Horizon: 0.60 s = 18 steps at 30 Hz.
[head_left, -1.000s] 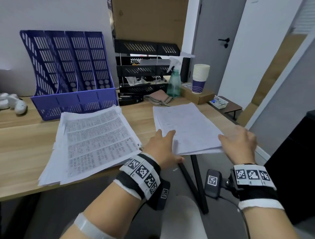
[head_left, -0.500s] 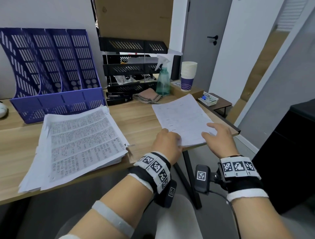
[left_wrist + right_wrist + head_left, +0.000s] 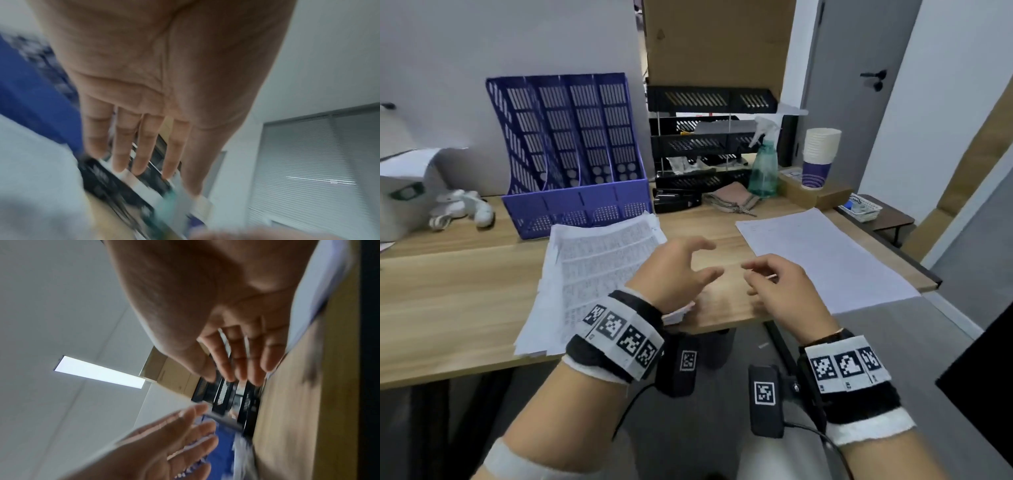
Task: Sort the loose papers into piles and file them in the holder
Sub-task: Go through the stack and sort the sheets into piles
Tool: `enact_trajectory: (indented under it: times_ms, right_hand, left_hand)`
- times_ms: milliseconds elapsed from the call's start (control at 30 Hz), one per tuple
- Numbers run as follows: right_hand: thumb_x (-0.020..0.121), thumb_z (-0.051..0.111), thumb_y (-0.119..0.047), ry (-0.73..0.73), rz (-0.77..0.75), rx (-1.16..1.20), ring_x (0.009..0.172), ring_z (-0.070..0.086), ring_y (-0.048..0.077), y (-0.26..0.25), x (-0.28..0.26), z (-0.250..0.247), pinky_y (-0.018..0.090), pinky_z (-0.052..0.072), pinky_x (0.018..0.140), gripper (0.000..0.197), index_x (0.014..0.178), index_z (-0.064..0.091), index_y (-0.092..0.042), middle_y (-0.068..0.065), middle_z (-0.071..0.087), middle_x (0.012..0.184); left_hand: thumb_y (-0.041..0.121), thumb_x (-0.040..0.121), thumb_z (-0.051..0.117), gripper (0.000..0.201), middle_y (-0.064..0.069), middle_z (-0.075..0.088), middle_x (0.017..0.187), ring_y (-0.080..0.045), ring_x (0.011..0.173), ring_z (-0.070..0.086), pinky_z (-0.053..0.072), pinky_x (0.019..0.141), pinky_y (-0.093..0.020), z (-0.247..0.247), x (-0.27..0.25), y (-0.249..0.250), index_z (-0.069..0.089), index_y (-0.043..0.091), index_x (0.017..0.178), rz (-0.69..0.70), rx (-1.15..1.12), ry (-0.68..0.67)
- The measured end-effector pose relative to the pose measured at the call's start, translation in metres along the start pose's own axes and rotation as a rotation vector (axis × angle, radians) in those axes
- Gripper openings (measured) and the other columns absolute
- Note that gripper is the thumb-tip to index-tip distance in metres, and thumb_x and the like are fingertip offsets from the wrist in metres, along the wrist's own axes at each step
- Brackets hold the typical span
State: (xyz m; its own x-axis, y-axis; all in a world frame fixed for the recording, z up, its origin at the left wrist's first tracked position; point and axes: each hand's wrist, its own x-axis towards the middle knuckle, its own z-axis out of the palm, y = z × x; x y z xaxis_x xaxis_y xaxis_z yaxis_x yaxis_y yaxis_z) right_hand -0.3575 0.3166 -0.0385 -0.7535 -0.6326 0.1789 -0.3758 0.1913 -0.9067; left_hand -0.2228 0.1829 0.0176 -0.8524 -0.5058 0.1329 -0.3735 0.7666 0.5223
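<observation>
Head view | my left hand (image 3: 674, 270) and right hand (image 3: 780, 291) hover over the bench (image 3: 448, 291), fingers apart, holding nothing | printed stack (image 3: 599, 274) left, plain stack (image 3: 825, 253) right | blue holder (image 3: 571, 154) behind, slots unfilled

The scene is evenly and softly lit from overhead; a bright ceiling light panel (image 3: 98, 372) is seen in the right wrist view. Only faint shadows are cast on the desk (image 3: 448, 294). The head view is fairly sharp, with lines bowed toward the edges. Both wrist views are heavily smeared by motion blur, backgrounds especially
</observation>
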Motion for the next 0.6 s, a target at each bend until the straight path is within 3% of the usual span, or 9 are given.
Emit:
enact_trajectory:
  times_ms: [100,200,233,300,333,400,500,533,600]
  right_hand:
    - [0.091,0.064,-0.033,-0.156,0.074,-0.011,0.082,0.072,0.024,-0.014,0.004,0.042,0.042,0.061,0.076,0.035,0.122,0.063,-0.018,-0.002,0.062,0.095]
    - [0.085,0.067,-0.048,-0.184,0.077,-0.116,0.086,0.069,0.022,-0.020,0.008,0.068,0.041,0.057,0.084,0.047,0.121,0.062,-0.018,-0.006,0.061,0.092]
    - [0.083,0.068,-0.051,-0.191,0.073,-0.139,0.085,0.067,0.021,-0.022,0.008,0.074,0.037,0.055,0.080,0.047,0.117,0.063,-0.018,-0.005,0.061,0.090]
    - [0.081,0.073,-0.048,-0.200,0.054,-0.155,0.078,0.065,0.018,-0.026,0.008,0.083,0.032,0.052,0.068,0.041,0.107,0.063,-0.018,-0.005,0.062,0.086]
    - [0.080,0.075,-0.044,-0.204,0.047,-0.139,0.074,0.065,0.017,-0.028,0.008,0.086,0.031,0.052,0.062,0.037,0.102,0.062,-0.018,-0.005,0.063,0.085]
    - [0.080,0.077,-0.032,-0.209,0.037,-0.115,0.075,0.068,0.017,-0.031,0.008,0.092,0.031,0.053,0.057,0.028,0.097,0.060,-0.017,-0.003,0.065,0.086]
    - [0.085,0.071,-0.023,-0.185,0.002,-0.136,0.080,0.067,0.014,-0.029,0.008,0.094,0.034,0.056,0.064,0.016,0.095,0.061,-0.017,-0.005,0.068,0.091]
    - [0.086,0.069,-0.022,-0.168,-0.006,-0.134,0.079,0.065,0.013,-0.028,0.008,0.093,0.032,0.053,0.063,0.012,0.095,0.061,-0.018,-0.005,0.067,0.091]
    - [0.089,0.064,-0.019,-0.118,-0.010,-0.131,0.076,0.061,0.012,-0.025,0.007,0.088,0.028,0.044,0.058,0.008,0.094,0.060,-0.016,-0.004,0.066,0.090]
  left_hand:
    - [0.052,0.091,0.064,0.063,0.001,0.049,0.151,-0.018,0.139,0.045,0.036,0.112,-0.032,-0.031,-0.019,-0.050,0.050,0.024,0.146,-0.231,0.141,-0.006]
    - [0.067,0.085,0.058,0.078,-0.006,0.047,0.151,-0.029,0.136,0.047,0.041,0.111,-0.046,-0.045,-0.033,-0.098,0.044,0.022,0.147,-0.508,0.265,-0.036]
    - [0.069,0.085,0.056,0.075,-0.008,0.051,0.147,-0.030,0.131,0.051,0.044,0.107,-0.046,-0.047,-0.036,-0.110,0.049,0.020,0.141,-0.552,0.286,-0.060]
    - [0.066,0.088,0.053,0.052,-0.010,0.063,0.128,-0.030,0.116,0.058,0.048,0.098,-0.041,-0.046,-0.041,-0.121,0.061,0.018,0.107,-0.573,0.286,-0.105]
    - [0.064,0.090,0.053,0.045,-0.009,0.066,0.116,-0.030,0.107,0.059,0.049,0.092,-0.039,-0.045,-0.043,-0.123,0.058,0.020,0.088,-0.565,0.275,-0.107]
    - [0.064,0.090,0.053,0.046,-0.003,0.063,0.097,-0.027,0.095,0.058,0.047,0.083,-0.036,-0.042,-0.046,-0.124,0.048,0.021,0.073,-0.555,0.252,-0.102]
    - [0.073,0.079,0.049,0.052,0.004,0.063,0.093,-0.024,0.093,0.059,0.050,0.090,-0.039,-0.039,-0.050,-0.128,0.054,0.021,0.080,-0.513,0.214,-0.115]
    - [0.075,0.077,0.049,0.054,0.005,0.065,0.100,-0.024,0.099,0.060,0.049,0.095,-0.043,-0.040,-0.051,-0.127,0.059,0.023,0.089,-0.490,0.196,-0.124]
    - [0.069,0.084,0.054,0.058,0.004,0.059,0.135,-0.023,0.126,0.054,0.041,0.110,-0.044,-0.042,-0.056,-0.124,0.061,0.027,0.124,-0.436,0.155,-0.128]
